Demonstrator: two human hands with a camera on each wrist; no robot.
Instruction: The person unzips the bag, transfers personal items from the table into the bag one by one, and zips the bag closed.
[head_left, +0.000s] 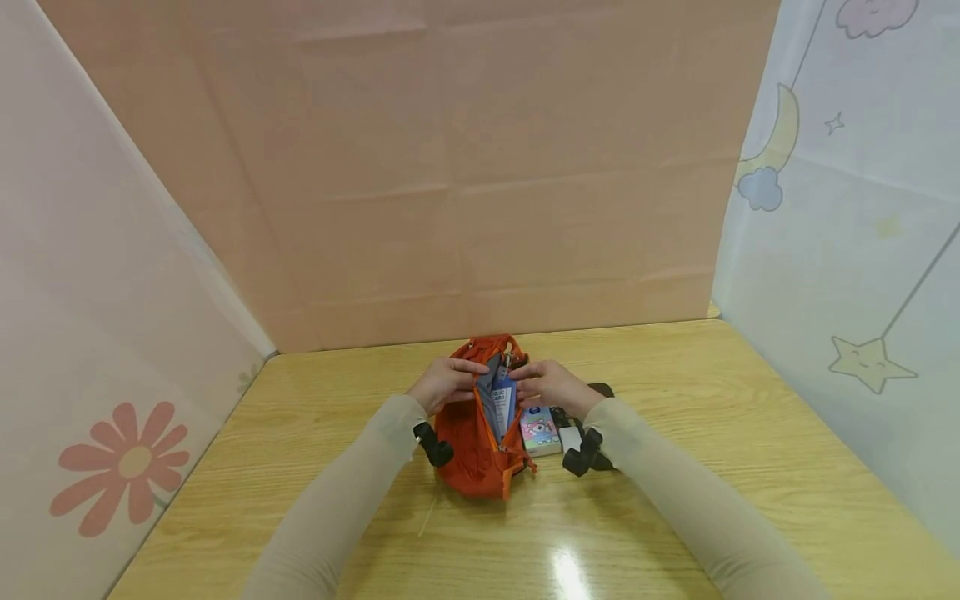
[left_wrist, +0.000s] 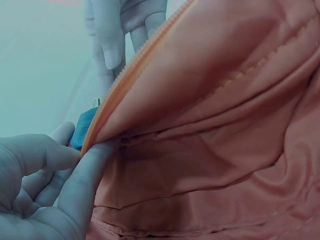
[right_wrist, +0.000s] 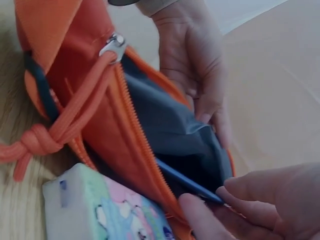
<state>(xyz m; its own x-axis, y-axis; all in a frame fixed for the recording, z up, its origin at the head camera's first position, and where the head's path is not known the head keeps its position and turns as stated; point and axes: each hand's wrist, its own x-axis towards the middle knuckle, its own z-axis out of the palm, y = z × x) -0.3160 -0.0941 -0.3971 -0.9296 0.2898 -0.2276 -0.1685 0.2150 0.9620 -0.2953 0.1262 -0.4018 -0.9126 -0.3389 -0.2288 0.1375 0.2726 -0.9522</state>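
1. The red bag (head_left: pixel 467 458) sits on the surface (head_left: pixel 322 533) with its zipped mouth open, and the blue card (head_left: pixel 501 408) stands in that mouth, against the grey lining (right_wrist: pixel 172 117). If the mouth sagged shut, the card could catch on the zip teeth (right_wrist: pixel 137 130).

2. The left hand (head_left: pixel 444 383) pinches the zipped edge between thumb and fingers, holding the mouth apart. The grip takes in only a thin fold of cloth, so a slip there would likely let the soft wall drop over the card.

3. The right hand (head_left: pixel 553 387) has its fingertips curled about the card's far end. The right wrist view is soft there, so I cannot tell whether it truly pinches the card or merely touches it. A loose hold could let the card slide deeper or turn crosswise.

4. The zip slider (right_wrist: pixel 115 47) carries a knotted orange cord (right_wrist: pixel 40 142) outside the mouth; a tug on it might shift the bag.

5. The tissue pack (head_left: pixel 540 431) and a white block (head_left: pixel 571 439) lie close under the right forearm (head_left: pixel 645 450). A low sweep of that arm could knock them aside.
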